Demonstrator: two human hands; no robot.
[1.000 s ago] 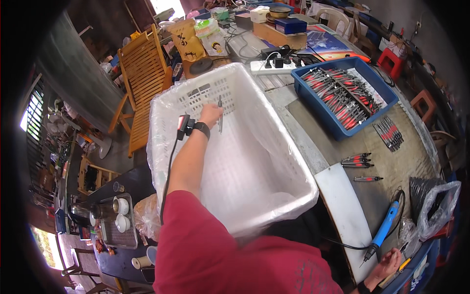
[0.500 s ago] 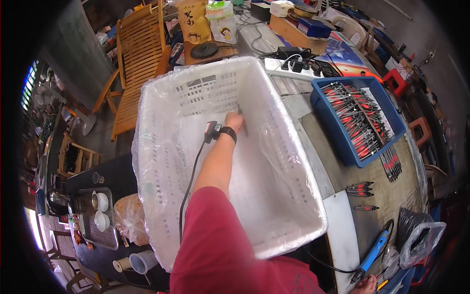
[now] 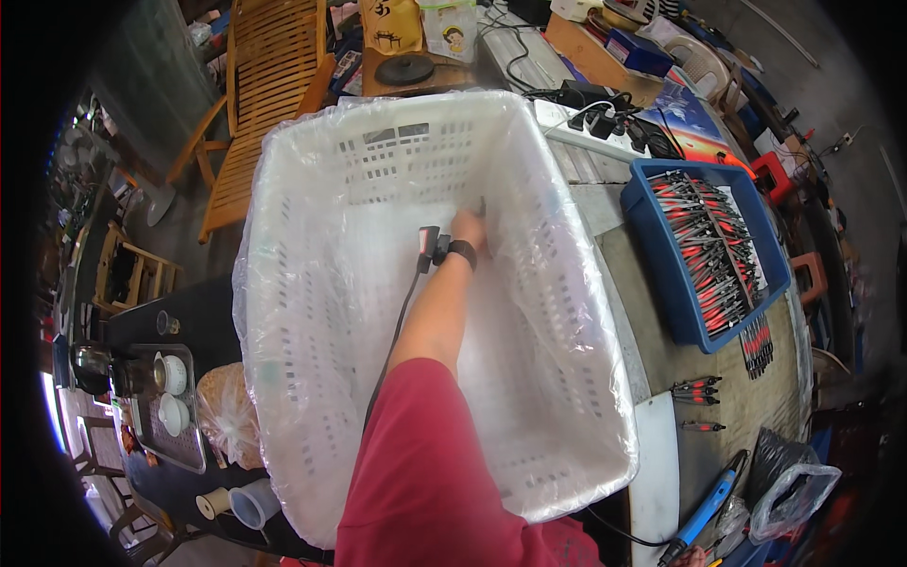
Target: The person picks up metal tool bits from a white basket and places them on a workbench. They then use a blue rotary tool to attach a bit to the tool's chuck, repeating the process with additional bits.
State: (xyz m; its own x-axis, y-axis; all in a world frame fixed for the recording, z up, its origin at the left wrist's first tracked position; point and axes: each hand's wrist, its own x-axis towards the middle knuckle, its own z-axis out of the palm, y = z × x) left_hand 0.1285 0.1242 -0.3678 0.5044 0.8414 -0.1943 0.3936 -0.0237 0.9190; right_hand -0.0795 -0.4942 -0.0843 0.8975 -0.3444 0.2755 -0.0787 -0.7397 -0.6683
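**Left hand deep inside lined basket; right hand out of frame**

The large white slotted plastic laundry basket (image 3: 312, 312), lined with a clear plastic bag, stands at the edge of the round workbench (image 3: 746, 425), directly below the camera. The left hand (image 3: 469, 227) reaches well down toward the far inner wall. Its fingers are curled against the liner, but whether they pinch anything cannot be told. A black wrist band with a small clipped device (image 3: 444, 249) and one trailing black cable sits on that forearm.

Change noted: over the last second the arm has pushed further into the basket, and the view has tilted closer over it. The right hand, seen earlier at the lower edge beside the blue tool, is no longer in view.

Count: one basket; one blue rectangular plastic tray (image 3: 704, 250) of red-and-black handled tools to the right, too many to count; one loose row of the same tools (image 3: 756, 345) beside it; one blue pen-shaped tool (image 3: 707, 506); one wooden slatted chair (image 3: 257, 104).
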